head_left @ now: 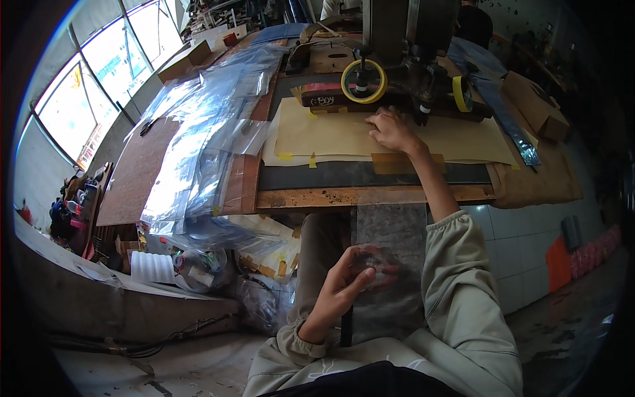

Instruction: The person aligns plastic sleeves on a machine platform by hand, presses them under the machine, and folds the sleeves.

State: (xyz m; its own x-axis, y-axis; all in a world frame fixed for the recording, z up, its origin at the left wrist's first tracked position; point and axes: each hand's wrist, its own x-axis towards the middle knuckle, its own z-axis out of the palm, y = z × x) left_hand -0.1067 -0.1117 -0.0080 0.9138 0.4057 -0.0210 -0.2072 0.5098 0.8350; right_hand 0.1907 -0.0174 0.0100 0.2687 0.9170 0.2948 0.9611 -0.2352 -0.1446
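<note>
A clear plastic sheet [390, 231] hangs over the front edge of the workbench [311, 198] and down across my lap. My left hand [350, 281] has it at lap height, thumb on the near side and fingers showing blurred through the film. Farther forward, my right hand [395, 132] rests on tan paper [324, 135] just before the dark bar [397, 106] of a press-like machine [403, 33]. Its fingers are curled and point left; what they pinch, if anything, cannot be made out. Brown tape [407, 163] lies across the paper's front edge.
Stacked clear plastic sheets [192, 145] cover the bench's left side. Yellow tape rolls [364, 82] hang on the machine. A cardboard box [536, 106] stands at right. Below left are a plastic bag [205, 268] and a white ribbed roll [152, 267]. Someone in dark clothing is behind.
</note>
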